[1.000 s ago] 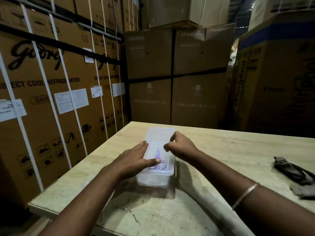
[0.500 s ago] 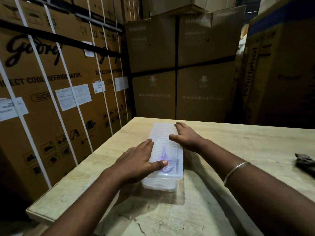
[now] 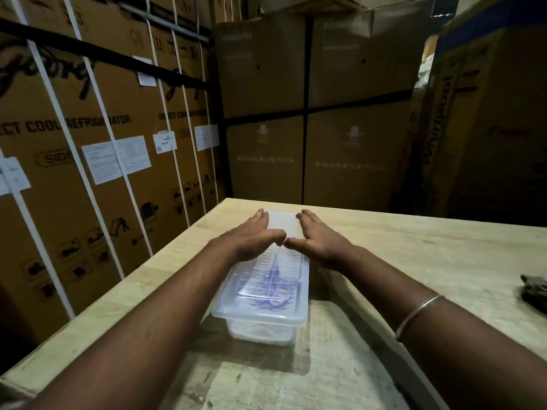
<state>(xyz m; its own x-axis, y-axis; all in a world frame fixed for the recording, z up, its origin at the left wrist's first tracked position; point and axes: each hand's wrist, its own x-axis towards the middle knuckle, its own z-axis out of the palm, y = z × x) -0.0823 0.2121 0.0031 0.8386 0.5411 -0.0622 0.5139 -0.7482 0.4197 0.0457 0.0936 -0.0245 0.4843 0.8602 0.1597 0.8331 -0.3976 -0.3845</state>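
Up the lid (image 3: 266, 300) both hands have slid: left hand (image 3: 251, 236) and right hand (image 3: 321, 242) flat, fingers straight, pressing its far end. Box (image 3: 260, 332) sits mid-frame on the counter (image 3: 414, 261); unpressed near edge could pop.

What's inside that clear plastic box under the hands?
Through the ribbed lid of the clear plastic box, a purple looped thing shows near the middle, too blurred to identify. The left hand and right hand lie flat on the far half, covering whatever sits there.
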